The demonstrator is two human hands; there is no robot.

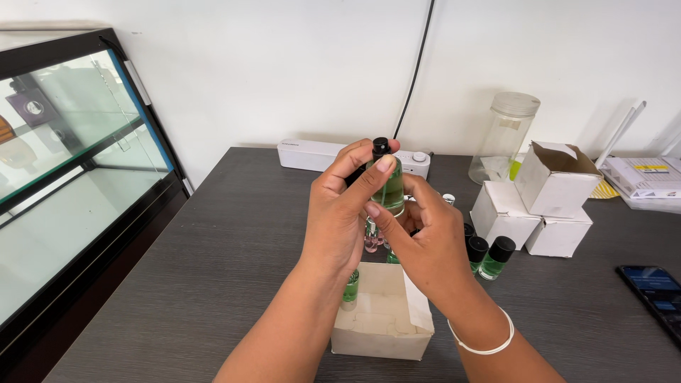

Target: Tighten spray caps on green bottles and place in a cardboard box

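A small clear bottle (389, 186) of green liquid with a black spray top is held upright above the dark table (234, 234). My left hand (340, 209) wraps it from the left, thumb pressed on its front. My right hand (418, 237) grips its lower part from the right; a white band circles that wrist. Below my hands sits a worn white cardboard box (383, 312). A small green vial (350, 287) stands at the box's left edge, partly hidden by my left wrist.
Two black-capped green bottles (493, 259) stand right of my hands, with small pink vials (371, 237) behind. Three white boxes (539, 202) are stacked at the right, a clear lidded jar (505, 138) behind them. A phone (656, 291) lies far right, a glass cabinet (64, 163) left.
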